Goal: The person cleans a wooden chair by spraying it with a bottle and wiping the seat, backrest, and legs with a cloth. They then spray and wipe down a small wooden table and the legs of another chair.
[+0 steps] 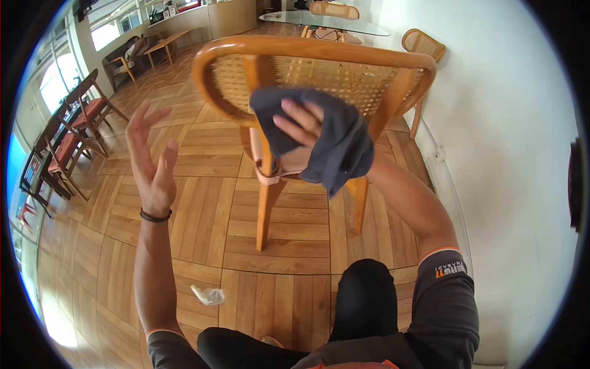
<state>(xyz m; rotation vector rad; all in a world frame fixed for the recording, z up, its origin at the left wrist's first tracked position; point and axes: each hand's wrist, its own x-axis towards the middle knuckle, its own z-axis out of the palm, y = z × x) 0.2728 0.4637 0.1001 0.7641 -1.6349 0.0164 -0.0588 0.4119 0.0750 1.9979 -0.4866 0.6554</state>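
Observation:
A wooden chair with a woven cane back (246, 44) stands before me, its back towards me. Draped round my right hand (301, 120) is a dark grey cloth (344, 138), held in front of the lower part of the cane back; some fingers show through its folds. My left hand (152, 157) is raised to the left of the chair, empty, with the fingers apart and a dark band at the wrist. Part of a pinkish seat shows below the cloth.
A crumpled clear plastic piece (209, 295) lies on the wooden floor (276, 295). White wall (504, 154) runs along the right. Behind the chair is a glass-topped table (332, 23) with more cane chairs. Chairs with red seats (64, 150) line the left.

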